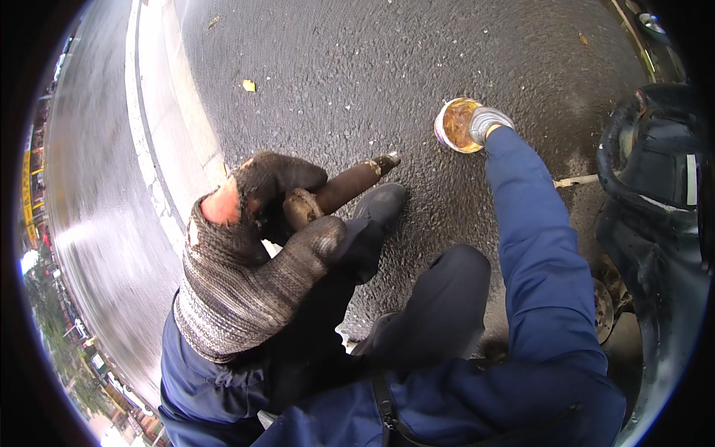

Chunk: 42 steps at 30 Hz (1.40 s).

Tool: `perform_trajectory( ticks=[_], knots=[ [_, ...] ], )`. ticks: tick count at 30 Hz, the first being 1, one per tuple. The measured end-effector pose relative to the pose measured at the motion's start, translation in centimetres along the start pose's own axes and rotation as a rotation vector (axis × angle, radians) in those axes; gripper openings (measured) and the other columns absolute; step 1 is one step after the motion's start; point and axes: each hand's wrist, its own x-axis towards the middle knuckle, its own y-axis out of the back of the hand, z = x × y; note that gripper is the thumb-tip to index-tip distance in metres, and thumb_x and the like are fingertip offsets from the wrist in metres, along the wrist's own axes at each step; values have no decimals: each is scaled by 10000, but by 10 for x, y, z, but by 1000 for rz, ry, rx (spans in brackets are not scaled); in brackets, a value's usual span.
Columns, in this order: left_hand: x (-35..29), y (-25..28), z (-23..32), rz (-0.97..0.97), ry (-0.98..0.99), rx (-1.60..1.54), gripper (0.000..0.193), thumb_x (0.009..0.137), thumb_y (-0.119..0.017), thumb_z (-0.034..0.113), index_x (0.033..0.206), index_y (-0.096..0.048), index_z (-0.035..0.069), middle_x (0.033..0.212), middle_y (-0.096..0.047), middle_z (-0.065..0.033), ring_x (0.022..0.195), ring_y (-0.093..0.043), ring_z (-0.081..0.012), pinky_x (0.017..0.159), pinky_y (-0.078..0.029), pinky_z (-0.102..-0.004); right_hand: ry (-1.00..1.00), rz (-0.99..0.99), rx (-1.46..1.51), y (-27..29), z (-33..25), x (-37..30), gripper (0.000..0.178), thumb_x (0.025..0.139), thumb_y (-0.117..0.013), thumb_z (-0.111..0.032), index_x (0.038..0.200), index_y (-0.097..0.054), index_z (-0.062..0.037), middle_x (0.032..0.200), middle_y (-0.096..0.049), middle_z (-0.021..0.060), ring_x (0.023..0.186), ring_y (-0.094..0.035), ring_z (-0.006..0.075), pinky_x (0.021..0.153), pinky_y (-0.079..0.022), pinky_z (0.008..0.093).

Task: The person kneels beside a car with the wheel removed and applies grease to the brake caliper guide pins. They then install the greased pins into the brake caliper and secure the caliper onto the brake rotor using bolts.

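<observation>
A worn, dirt-stained knit glove with a torn patch covers my left hand (257,253). Its fingers and thumb are closed round the wide end of a brown, rusty-looking cylindrical part (348,186), which slants up to the right and ends in a narrower metal tip. To the right my other arm stretches forward in a blue sleeve. There my right hand (488,123), in a grey glove, is at the right side of a small round tub (439,128) holding amber-brown, grease-like stuff (458,119). The right fingers are hidden, so whether they grip the rim or dip inside cannot be told.
Wet dark asphalt (357,82) lies beneath, with a yellow leaf (249,86) on it. A pale kerb-like strip (182,89) and a road run along the left. Black vehicle bodywork (655,171) stands close on the right. My shoe (383,203) is just below the part's tip.
</observation>
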Motion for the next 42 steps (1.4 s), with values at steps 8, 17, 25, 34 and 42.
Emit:
perform_trajectory(
  ticks=[8, 17, 25, 34, 42],
  knots=[
    [10, 13, -1, 3, -43, 255, 392, 766, -755, 175, 1048, -582, -35, 874, -619, -106, 746, -611, -162, 675, -518, -287, 176, -74, 272, 0, 16, 11, 306, 771, -678, -193, 1023, -707, -22, 967, -705, 162, 841, -673, 270, 798, -526, 383],
    [16, 2, 0, -38, -18, 34, 433, 768, -753, 240, 1033, -574, -52, 857, -627, -143, 729, -633, -189, 645, -564, -325, 640, 492, 1649, 38, 1, -194, 232, 937, -560, -214, 1078, -661, -60, 613, -544, 2, 466, -482, 64, 401, -398, 200],
    [15, -15, 5, -157, 25, -200, 294, 877, -655, 108, 1092, -546, -59, 891, -635, -153, 746, -633, -188, 654, -575, -316, 872, 1276, 813, 64, -61, -270, 339, 875, -628, -235, 1192, -634, -114, 742, -612, 22, 578, -590, 162, 484, -474, 303],
    [20, -12, -2, -237, 46, -283, 340, 858, -690, 175, 1089, -560, -37, 891, -633, -147, 726, -634, -201, 624, -557, -336, 843, 1357, 548, 55, -45, -299, 366, 773, -673, -182, 1125, -657, -82, 779, -619, 59, 630, -614, 185, 541, -499, 327],
    [27, -14, -1, -337, 35, -379, 416, 819, -737, 232, 1098, -568, -27, 895, -630, -150, 756, -637, -216, 623, -545, -346, 478, 213, 2428, 76, -62, -307, 212, 931, -569, -191, 1034, -652, -25, 688, -571, 11, 540, -524, 93, 469, -430, 233]
  ],
)
